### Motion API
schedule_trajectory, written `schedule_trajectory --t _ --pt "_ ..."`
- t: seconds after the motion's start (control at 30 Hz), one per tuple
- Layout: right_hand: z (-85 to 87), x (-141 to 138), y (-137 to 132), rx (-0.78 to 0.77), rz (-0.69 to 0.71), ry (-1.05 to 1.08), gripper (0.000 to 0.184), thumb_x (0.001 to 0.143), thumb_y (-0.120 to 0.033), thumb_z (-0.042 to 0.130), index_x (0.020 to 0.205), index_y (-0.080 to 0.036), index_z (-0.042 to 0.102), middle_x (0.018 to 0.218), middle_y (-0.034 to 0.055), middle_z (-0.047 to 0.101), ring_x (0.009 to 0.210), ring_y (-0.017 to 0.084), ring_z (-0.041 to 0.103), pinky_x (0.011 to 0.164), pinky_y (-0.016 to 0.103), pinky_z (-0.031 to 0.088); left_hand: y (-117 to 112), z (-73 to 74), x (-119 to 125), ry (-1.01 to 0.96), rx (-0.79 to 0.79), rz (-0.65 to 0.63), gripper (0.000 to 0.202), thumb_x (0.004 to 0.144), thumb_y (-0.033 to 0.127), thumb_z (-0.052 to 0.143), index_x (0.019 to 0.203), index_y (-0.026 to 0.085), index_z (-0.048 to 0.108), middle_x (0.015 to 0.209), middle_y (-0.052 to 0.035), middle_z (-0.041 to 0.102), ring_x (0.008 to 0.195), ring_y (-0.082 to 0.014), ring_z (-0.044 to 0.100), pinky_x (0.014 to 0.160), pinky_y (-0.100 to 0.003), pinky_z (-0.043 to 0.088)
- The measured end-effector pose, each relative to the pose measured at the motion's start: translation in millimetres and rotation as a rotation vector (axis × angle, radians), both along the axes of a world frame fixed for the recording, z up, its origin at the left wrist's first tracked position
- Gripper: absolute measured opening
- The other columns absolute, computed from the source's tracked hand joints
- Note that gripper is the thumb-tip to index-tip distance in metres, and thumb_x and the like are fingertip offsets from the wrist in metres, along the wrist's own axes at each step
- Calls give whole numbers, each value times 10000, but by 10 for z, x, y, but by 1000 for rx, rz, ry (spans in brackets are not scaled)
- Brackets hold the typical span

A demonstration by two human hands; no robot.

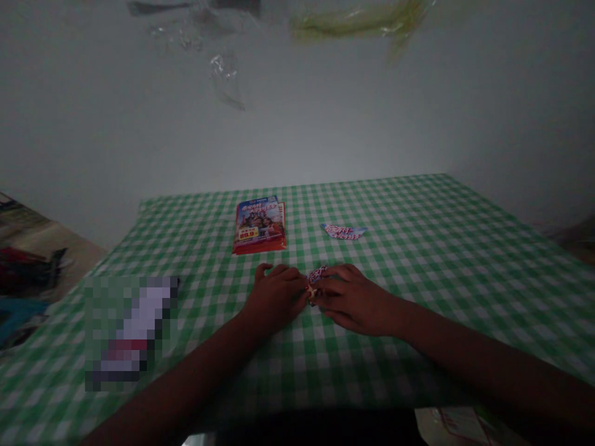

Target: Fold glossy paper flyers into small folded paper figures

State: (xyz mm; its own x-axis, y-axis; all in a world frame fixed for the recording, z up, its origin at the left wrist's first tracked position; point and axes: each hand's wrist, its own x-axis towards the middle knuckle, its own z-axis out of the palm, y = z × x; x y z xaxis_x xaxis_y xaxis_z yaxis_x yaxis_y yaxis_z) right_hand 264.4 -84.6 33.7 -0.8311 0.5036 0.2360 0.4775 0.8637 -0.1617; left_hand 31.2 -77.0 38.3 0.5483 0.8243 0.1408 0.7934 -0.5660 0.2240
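Note:
A small piece of printed, folded paper (317,274) lies between my hands near the middle of the table, mostly covered by fingers. My left hand (277,294) grips its left edge, fingers bent and thumb side close to it. From the other side my right hand (357,300) presses bent fingers over the paper's right part. Just beyond, a folded paper shape (344,232) with pointed ends and similar red-and-white lettering rests on the cloth. Further left sits a stack of colourful leaflets (259,226), the top one showing people and the figure 89.9.
A green-and-white checked tablecloth (418,248) covers the table, which reaches back to a pale wall (325,124). At the left lies a long, pixelated object (139,328). Dark, red and blue items (23,285) are beyond the table's left edge.

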Motion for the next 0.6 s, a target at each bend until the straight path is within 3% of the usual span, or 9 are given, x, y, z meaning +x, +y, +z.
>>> schedule_trajectory --t 0.23,0.43,0.6 --pt "-10 -27 -38 -1 -40 -32 353 958 -315 531 1298 -279 620 1407 84 533 1328 326 363 1033 555 349 9 -6 -3 3 -26 1 149 918 314 602 1036 301 692 1045 -6 706 1085 -242 568 1052 -520 211" --pt "4 -88 -163 8 -76 -119 377 951 -342 542 1308 -234 602 1429 109 519 1346 356 355 1070 609 292 4 0 -9 -8 -35 -7 156 928 316 586 1054 308 676 1061 9 699 1082 -243 574 1062 -541 187" --pt "-3 -43 -76 -68 -48 -22 324 966 -352 535 1265 -276 635 1389 48 570 1342 324 381 1081 566 310 -16 10 10 -23 -45 0 178 903 349 613 1064 298 669 1080 -11 697 1106 -251 561 1079 -538 176"
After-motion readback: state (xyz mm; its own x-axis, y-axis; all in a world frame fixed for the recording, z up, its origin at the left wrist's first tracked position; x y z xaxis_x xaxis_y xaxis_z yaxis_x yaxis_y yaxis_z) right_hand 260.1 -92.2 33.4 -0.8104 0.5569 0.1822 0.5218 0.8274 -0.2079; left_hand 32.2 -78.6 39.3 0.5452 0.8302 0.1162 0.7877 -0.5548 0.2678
